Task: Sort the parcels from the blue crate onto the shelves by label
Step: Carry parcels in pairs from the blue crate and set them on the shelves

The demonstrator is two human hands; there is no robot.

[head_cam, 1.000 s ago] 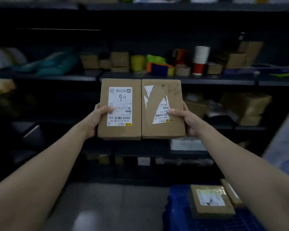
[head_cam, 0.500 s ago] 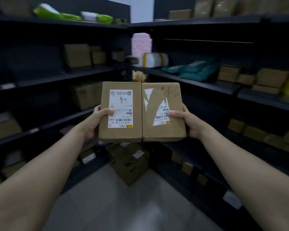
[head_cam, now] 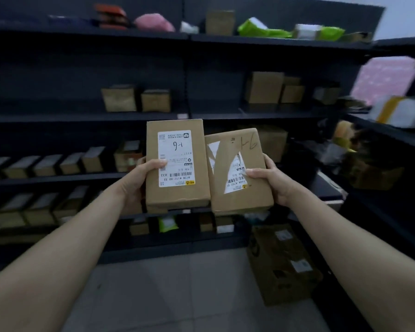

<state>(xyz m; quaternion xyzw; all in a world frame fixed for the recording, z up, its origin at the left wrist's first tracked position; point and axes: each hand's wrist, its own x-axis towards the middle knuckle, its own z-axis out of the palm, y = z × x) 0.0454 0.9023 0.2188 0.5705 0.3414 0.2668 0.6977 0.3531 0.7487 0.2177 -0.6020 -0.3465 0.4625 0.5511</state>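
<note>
Left hand (head_cam: 139, 174): we grip the left parcel (head_cam: 176, 196) by its left edge. Our thumb lies flat across its white label, and the other fingers are curled behind it, out of sight.
Right hand (head_cam: 272, 179): to the right of the left parcel, we hold the right parcel (head_cam: 241, 200) by its right edge. The thumb presses on its torn label, and the fingers are wrapped behind, so we cannot tell their spread.
Left parcel: a brown box held upright at arm's length, with its label facing us and a handwritten mark that reads upside down.
Right parcel: it touches the left parcel's right edge, sits a little lower and is tilted clockwise. There is pen writing on the cardboard near its top right corner.
Floor box (head_cam: 282, 264): a larger carton below and to the right of the left parcel, lying on the grey floor (head_cam: 177, 295).
Shelves (head_cam: 82, 117): dark racks behind the left parcel. Rows of small brown boxes stand to its left and above it.
Top shelf: high above the left parcel we see green bags (head_cam: 261, 29) and a pink bag (head_cam: 153, 23), both blurred.
</note>
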